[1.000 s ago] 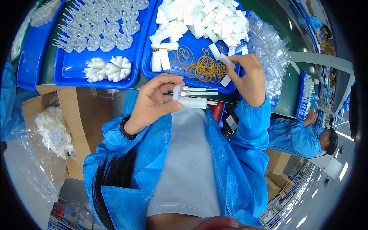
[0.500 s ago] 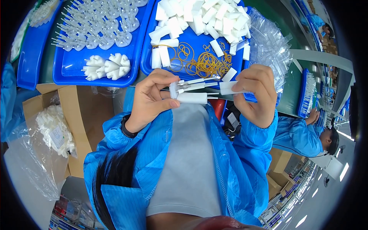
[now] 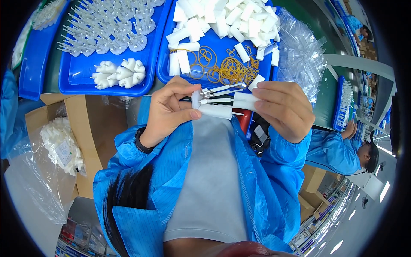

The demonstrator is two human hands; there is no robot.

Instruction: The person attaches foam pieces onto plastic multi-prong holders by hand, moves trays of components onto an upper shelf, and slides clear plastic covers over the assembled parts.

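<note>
On my feed, the right hand (image 3: pixel 286 110) pinches a white foam block (image 3: pixel 243 102), lengthwise along the prongs (image 3: pixel 210 101), right of the base (image 3: pixel 196 100) the left hand (image 3: pixel 172 104) pinches

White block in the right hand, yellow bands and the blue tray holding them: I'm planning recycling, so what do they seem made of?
White block in the right hand: probably foam, matte and evenly white, with crisp edges.
Yellow bands: likely rubber, as thin loops lie tangled and curled; finish hard to tell.
Blue tray: apparently hard plastic, smooth and evenly coloured, with rounded corners.
</note>
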